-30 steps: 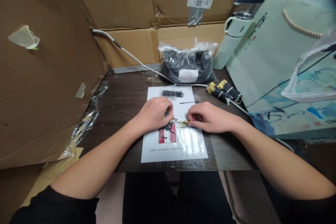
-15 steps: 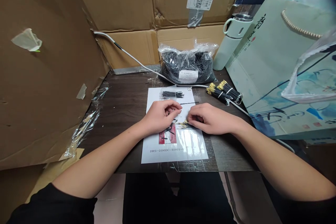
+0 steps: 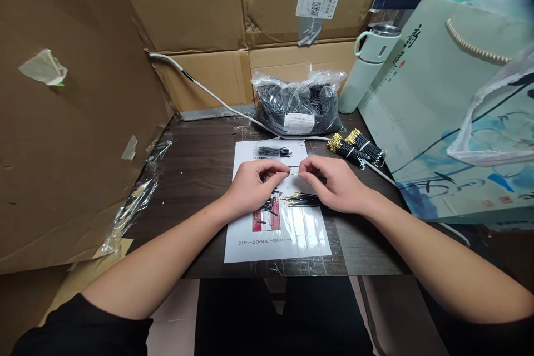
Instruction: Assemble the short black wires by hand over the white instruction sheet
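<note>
1. Left of my left hand (image 3: 256,188), a wide stretch of dark tabletop (image 3: 196,156) lets me pass as far as the cardboard wall (image 3: 87,133).
2. Behind my hands, the plastic bag (image 3: 298,103) and white cable (image 3: 308,137) bar the way.
3. Past my right hand (image 3: 331,183), wire bundles (image 3: 348,151) and the paper bag (image 3: 442,94) crowd that side.
4. A thin piece (image 3: 294,174) spans the narrow gap between my fingertips (image 3: 285,176).
</note>
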Action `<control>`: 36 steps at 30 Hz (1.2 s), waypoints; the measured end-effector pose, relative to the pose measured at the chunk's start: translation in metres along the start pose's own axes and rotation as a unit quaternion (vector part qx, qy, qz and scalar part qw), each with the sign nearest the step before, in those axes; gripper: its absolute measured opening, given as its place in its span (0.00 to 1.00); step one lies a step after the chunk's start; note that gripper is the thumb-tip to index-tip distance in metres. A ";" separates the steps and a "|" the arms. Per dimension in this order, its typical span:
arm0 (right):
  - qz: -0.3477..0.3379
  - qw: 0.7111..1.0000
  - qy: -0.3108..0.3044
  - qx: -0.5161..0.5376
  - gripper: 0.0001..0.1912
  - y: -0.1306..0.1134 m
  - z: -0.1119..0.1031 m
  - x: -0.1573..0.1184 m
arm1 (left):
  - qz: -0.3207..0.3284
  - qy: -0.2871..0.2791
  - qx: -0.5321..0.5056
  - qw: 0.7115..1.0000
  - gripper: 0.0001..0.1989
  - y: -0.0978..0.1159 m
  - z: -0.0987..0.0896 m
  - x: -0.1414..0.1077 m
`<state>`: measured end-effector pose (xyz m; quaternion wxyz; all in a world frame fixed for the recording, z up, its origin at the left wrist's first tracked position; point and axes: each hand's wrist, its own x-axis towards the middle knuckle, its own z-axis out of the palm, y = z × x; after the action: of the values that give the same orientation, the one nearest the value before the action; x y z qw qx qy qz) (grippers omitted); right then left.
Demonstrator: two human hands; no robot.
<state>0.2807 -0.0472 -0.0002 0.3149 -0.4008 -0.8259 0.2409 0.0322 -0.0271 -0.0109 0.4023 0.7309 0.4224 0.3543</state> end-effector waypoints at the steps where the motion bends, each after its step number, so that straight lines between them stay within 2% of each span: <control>1: 0.002 1.000 0.001 -0.001 0.07 0.000 0.000 0.000 | 0.000 0.000 0.001 1.000 0.07 0.000 0.000 0.000; 8: -0.004 1.000 -0.002 -0.006 0.07 0.003 0.003 0.000 | 0.000 -0.011 0.016 1.000 0.07 0.003 -0.001 -0.002; 13: -0.043 0.998 -0.004 -0.037 0.04 0.003 -0.001 -0.001 | 0.000 -0.014 0.020 1.000 0.07 0.006 0.000 -0.002; 16: -0.064 0.997 -0.006 -0.044 0.05 0.001 -0.006 -0.001 | 0.001 -0.014 0.021 1.000 0.07 0.006 -0.001 -0.001; 24: -0.152 0.985 0.070 -0.051 0.09 0.006 0.001 -0.001 | 0.028 -0.023 0.026 0.999 0.08 0.005 0.000 -0.003; 30: -0.129 0.988 0.071 -0.055 0.05 0.006 0.006 -0.002 | 0.030 -0.029 0.026 0.999 0.09 0.005 0.001 -0.004; 36: -0.129 0.987 0.081 -0.050 0.05 0.002 0.002 -0.001 | 0.028 0.007 0.032 0.999 0.08 0.003 0.002 -0.004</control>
<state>0.2806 -0.0467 -0.0032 0.3885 -0.3243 -0.8536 0.1234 0.0331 -0.0321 -0.0093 0.3655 0.7525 0.4156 0.3570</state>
